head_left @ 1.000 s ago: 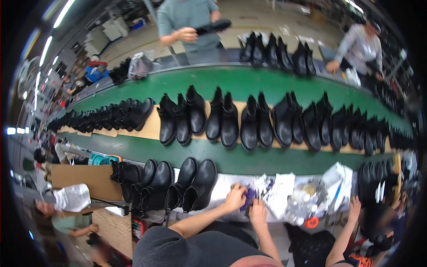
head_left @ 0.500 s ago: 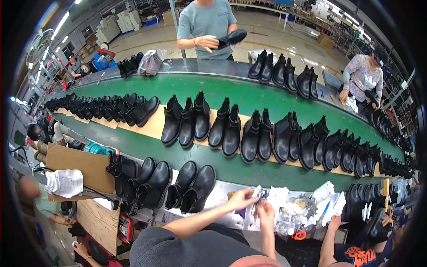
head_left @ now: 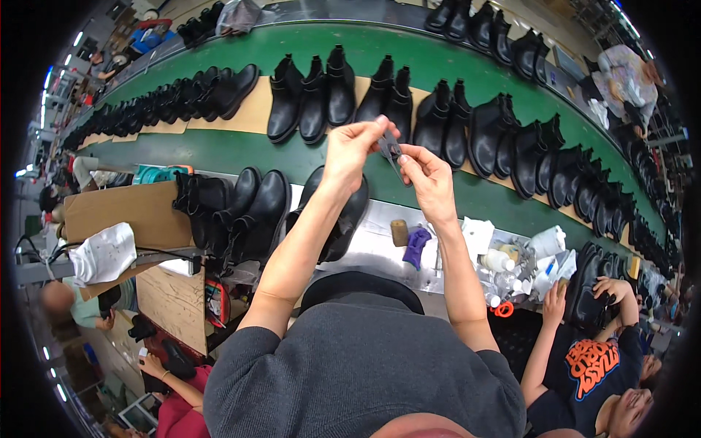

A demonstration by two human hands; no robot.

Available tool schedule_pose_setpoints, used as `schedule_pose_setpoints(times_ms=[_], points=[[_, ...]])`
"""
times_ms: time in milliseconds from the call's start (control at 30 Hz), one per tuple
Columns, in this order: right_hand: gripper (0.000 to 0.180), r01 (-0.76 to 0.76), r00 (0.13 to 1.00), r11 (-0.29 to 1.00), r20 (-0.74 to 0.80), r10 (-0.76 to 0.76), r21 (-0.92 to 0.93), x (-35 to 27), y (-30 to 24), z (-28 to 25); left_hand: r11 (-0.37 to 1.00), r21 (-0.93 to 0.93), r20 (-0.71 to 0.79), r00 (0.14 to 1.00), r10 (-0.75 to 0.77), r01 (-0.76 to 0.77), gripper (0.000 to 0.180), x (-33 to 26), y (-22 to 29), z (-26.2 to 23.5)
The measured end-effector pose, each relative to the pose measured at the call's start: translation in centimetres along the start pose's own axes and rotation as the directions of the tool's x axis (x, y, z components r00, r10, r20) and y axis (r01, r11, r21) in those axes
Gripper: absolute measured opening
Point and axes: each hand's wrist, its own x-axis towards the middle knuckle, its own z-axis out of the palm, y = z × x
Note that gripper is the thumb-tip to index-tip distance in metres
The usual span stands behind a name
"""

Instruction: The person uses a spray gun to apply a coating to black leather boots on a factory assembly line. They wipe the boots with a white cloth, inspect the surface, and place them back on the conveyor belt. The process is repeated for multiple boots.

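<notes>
Both raised — left hand (head_left: 353, 146) and right hand (head_left: 427, 175) pinching a small dark piece (head_left: 391, 150) above the boots (head_left: 314, 102).

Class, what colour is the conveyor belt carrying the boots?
Green conveyor belt, clearest in the head view.

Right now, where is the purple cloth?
In the head view, the purple cloth lies on the metal bench, just right of a small brown block and below the right hand.
</notes>
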Motion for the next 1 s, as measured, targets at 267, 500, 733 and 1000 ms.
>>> schedule_pose_setpoints(times_ms=[267, 500, 733, 1000], points=[[0.023, -0.007, 1.000, 0.975, -0.013, 0.010, 0.222, 4.3, -0.5, 4.7, 0.975, -0.123, -0.099, 0.980, 0.172, -0.184, 0.029, 3.4, 4.2, -8.5], [0.026, 0.142, 0.988, 0.948, -0.024, -0.155, -0.283, 6.5, 1.3, 5.4, 0.980, 0.171, 0.177, 0.982, 0.070, -0.101, 0.019, 3.1, -0.2, -7.6], [0.024, -0.030, 0.972, 0.939, 0.209, 0.107, -0.344, 12.3, 1.9, 5.5, 0.842, 0.515, 0.301, 0.953, -0.005, -0.158, 0.019, 6.8, -1.8, -10.4], [0.022, -0.030, 0.991, 0.925, -0.109, 0.077, 0.378, 25.4, 0.3, 2.4, 0.844, 0.502, 0.006, 0.976, 0.216, -0.190, 0.034, 9.1, -4.8, -18.4]])
